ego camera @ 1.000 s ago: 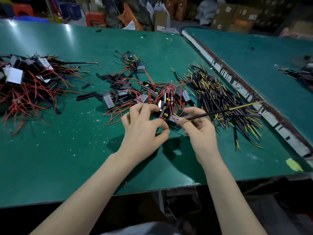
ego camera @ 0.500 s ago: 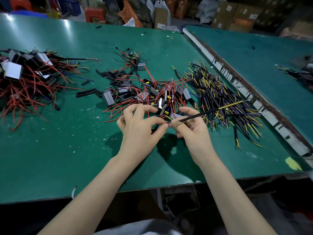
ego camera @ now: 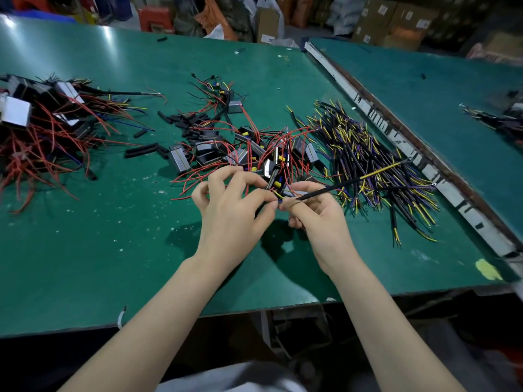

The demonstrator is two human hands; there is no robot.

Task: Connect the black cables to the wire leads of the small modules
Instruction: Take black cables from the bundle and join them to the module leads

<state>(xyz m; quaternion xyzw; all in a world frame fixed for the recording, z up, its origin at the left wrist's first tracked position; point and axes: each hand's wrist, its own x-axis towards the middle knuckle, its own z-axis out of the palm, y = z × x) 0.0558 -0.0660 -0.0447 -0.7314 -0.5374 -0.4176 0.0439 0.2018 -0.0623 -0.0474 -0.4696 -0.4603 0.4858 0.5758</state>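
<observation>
My right hand [ego camera: 319, 219] pinches a black cable [ego camera: 336, 185] near its end; the cable runs up and right and ends in a yellow lead. My left hand [ego camera: 235, 213] pinches a thin yellow wire lead [ego camera: 276, 193] of a small black module [ego camera: 273, 178], thumb and forefinger meeting the right hand's fingertips. The joint itself is hidden between the fingers. Behind the hands lies a heap of small modules with red leads [ego camera: 226, 148]. A pile of black cables with yellow and purple ends [ego camera: 368, 154] spreads out to the right.
A larger heap of modules with red wires [ego camera: 42, 128] fills the table's left side. Short black sleeve pieces [ego camera: 144, 149] lie between the heaps. A metal strip [ego camera: 396, 131] divides this green table [ego camera: 113, 236] from a second one at right. Boxes stand at the back.
Both hands have drawn slightly closer, their fingertips now meeting at the wire end. The held cable has stayed pointing up and right.
</observation>
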